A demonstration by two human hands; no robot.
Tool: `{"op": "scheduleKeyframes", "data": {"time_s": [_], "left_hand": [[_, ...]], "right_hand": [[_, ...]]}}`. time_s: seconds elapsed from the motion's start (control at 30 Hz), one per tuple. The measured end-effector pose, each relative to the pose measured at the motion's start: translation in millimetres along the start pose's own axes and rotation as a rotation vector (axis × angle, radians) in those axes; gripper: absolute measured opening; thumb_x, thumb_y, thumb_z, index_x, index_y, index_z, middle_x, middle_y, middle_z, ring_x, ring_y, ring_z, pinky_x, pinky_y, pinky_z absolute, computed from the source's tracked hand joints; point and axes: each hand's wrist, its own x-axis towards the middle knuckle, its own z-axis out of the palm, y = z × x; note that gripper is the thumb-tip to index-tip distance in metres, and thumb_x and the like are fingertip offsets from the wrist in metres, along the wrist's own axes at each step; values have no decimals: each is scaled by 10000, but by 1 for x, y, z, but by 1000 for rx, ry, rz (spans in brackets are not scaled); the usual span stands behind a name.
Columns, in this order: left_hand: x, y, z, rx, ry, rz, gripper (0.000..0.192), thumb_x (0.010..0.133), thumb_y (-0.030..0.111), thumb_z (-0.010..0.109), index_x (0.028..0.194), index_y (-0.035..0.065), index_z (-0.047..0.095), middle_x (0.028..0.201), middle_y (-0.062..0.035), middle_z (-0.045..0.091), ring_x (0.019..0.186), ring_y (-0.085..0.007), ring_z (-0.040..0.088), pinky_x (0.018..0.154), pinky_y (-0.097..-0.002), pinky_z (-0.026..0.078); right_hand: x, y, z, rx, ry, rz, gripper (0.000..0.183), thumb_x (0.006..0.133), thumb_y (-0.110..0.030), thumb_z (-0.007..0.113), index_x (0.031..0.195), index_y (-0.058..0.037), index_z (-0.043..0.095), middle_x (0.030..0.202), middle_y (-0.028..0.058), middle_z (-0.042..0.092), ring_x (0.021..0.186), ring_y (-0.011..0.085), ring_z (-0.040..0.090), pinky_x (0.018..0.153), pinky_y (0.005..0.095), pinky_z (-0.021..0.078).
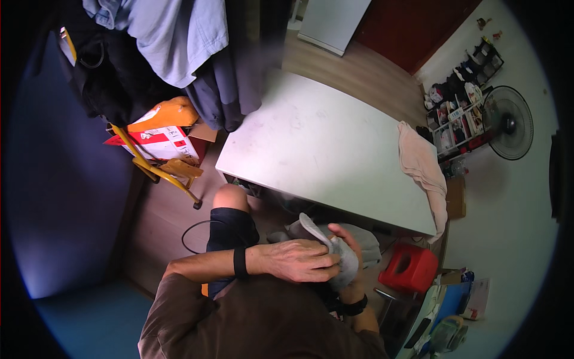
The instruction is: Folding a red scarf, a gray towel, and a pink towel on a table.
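Note:
My left hand (298,260) reaches across in front of my body, its fingers closed on a piece of grey cloth (347,264). The same cloth lies over my right hand (354,244), which holds it from the right side with one finger raised; most of that palm is hidden. A stiff-looking grey flap (311,226) stands up above my left knuckles. More grey fabric (365,238) lies just beyond my hands, by the table's near edge. Whether it is all one garment, I cannot tell.
Ahead stands a white table (314,139) with a pinkish cloth (419,168) over its right end. A red plastic jerrycan (408,269) stands right of my hands. At left, clothes (179,40) hang above a yellow metal frame (154,168). A fan (509,123) is far right.

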Motion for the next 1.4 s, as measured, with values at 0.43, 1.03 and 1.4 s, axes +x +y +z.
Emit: {"op": "scheduleKeyframes", "data": {"time_s": [0.43,1.03,1.4], "left_hand": [[-18,-19,55,-527,313,-1051,722,657,169,811,1280,83,457,1280,-108,430,959,-175,518,752,-295,468],[-27,-46,67,-1167,15,-992,370,671,219,776,732,67,444,817,3,482,759,-78,436,643,-262,375],[-17,-25,22,-1107,-98,-964,131,804,107,490,853,64,376,828,-44,383,793,-147,390,686,-301,344]], "right_hand": [[-3,12,-14,108,163,130,206,904,-103,548,1087,-10,528,1073,90,595,944,158,606,828,289,514],[-4,12,-43,-64,159,82,227,795,-90,691,936,-27,525,832,42,610,695,86,574,612,202,461],[2,1,-56,-81,365,-94,217,798,-37,658,984,-5,552,854,79,649,716,129,635,646,243,515]]}}
